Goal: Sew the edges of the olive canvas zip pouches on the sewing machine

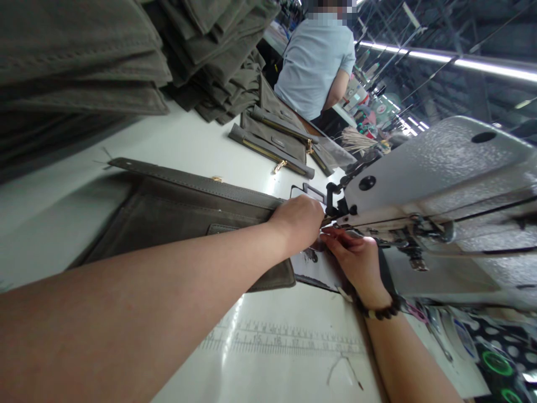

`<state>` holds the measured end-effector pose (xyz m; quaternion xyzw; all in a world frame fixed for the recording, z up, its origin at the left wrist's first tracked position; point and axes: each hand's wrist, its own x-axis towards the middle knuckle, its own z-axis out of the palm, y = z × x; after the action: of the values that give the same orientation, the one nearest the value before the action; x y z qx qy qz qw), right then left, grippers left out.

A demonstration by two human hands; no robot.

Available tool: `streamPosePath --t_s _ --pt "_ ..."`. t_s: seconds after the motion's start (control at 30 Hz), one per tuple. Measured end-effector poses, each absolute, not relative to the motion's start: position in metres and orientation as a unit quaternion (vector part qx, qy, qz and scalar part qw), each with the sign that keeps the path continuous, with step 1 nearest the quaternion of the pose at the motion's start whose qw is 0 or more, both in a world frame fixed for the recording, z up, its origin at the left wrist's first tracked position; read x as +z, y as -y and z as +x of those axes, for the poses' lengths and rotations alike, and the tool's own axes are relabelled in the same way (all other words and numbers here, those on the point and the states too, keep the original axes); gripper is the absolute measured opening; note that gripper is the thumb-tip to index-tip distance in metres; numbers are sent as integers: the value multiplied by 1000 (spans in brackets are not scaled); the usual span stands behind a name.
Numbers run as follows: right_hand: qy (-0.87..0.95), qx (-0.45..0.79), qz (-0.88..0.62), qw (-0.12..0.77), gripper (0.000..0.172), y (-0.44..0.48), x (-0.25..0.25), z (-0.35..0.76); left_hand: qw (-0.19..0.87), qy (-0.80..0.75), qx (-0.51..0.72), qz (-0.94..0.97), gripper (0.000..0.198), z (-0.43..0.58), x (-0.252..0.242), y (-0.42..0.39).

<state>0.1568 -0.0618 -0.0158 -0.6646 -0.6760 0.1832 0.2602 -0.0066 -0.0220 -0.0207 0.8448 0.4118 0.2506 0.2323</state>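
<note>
My left hand (300, 221) reaches across an olive-grey fabric piece (176, 215) with a stitched zipper edge. It is beside the needle area of a sewing machine (440, 196), and its fingers are hidden behind the back of the hand. On the other side of the needle area, my right hand (363, 260) has its thumb and fingers pinched together close to the machine's plate (316, 268). What lies between those fingers is too small to make out. The fabric piece lies flat on the table, partly covered by my left forearm.
Stacked olive-grey fabric pieces (75, 56) stand at the back left. Zippered pieces (272, 151) with gold pulls lie behind the machine plate. A ruler scale (277, 338) marks the near tabletop, with a loose thread nearby. Pink-handled scissors (417, 313) lie right; another person (314, 61) sits beyond.
</note>
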Motion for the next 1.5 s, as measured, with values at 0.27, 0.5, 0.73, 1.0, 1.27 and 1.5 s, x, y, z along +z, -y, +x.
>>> streamPosePath --t_s 0.27,0.5,0.73,1.0,1.27,1.5 --pt "683 178 -662 252 24 59 -18 162 204 -405 201 868 19 -12 -11 24" --pt "679 268 -625 275 23 76 8 184 299 -348 213 863 14 -21 15 23" --pt "756 490 -433 15 11 104 48 207 201 -446 74 869 28 -62 30 3" --pt "760 491 -425 -40 17 144 61 223 195 -532 -68 821 39 -99 26 3" --pt "836 358 -411 66 13 130 50 200 364 -501 -43 784 24 -94 32 15" --pt "959 -41 -281 24 26 130 24 164 423 -431 -67 794 29 -72 35 19"
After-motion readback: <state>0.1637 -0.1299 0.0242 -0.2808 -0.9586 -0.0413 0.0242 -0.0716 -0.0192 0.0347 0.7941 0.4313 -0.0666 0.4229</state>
